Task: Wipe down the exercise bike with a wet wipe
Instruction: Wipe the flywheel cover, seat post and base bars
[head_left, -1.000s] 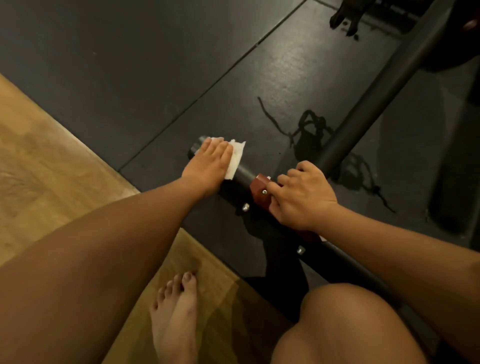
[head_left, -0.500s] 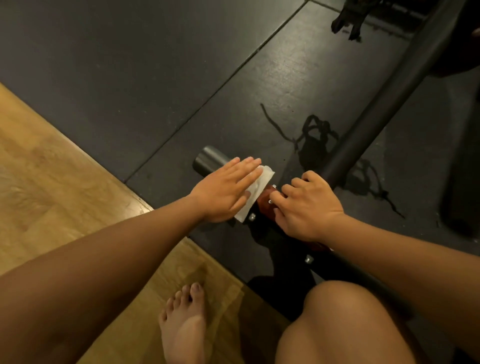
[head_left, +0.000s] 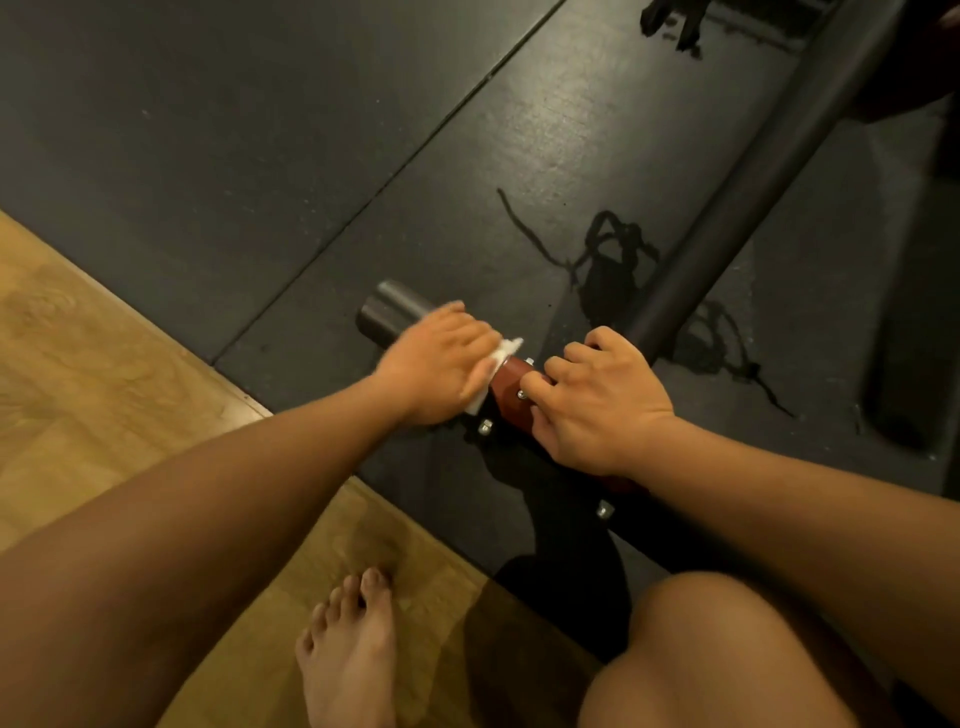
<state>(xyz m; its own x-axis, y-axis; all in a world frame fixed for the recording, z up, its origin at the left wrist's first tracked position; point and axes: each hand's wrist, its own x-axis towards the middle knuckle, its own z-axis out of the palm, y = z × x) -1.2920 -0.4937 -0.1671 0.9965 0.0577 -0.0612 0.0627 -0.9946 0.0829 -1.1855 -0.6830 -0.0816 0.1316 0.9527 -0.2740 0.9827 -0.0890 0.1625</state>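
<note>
The exercise bike's floor stabiliser bar (head_left: 389, 306) lies on the dark mat, its grey end bare. My left hand (head_left: 441, 364) curves over this bar and presses the white wet wipe (head_left: 506, 349) against it, right beside the red bracket (head_left: 511, 384). Only the edges of the wipe show past my fingers. My right hand (head_left: 597, 405) grips the red bracket with curled fingers, close to two bolts. A thick dark frame tube (head_left: 753, 197) rises diagonally from the bracket toward the upper right.
A tangled black cord (head_left: 613, 260) lies on the rubber mat (head_left: 260, 156) beside the tube. Wooden flooring (head_left: 104, 389) borders the mat at left. My bare foot (head_left: 348, 649) and knee (head_left: 727, 649) are at the bottom. A dark bike part (head_left: 675, 21) sits at the top.
My left hand slid the wipe from the bar's grey end along the bar to the red bracket, uncovering the end. My right hand kept its hold on the bracket.
</note>
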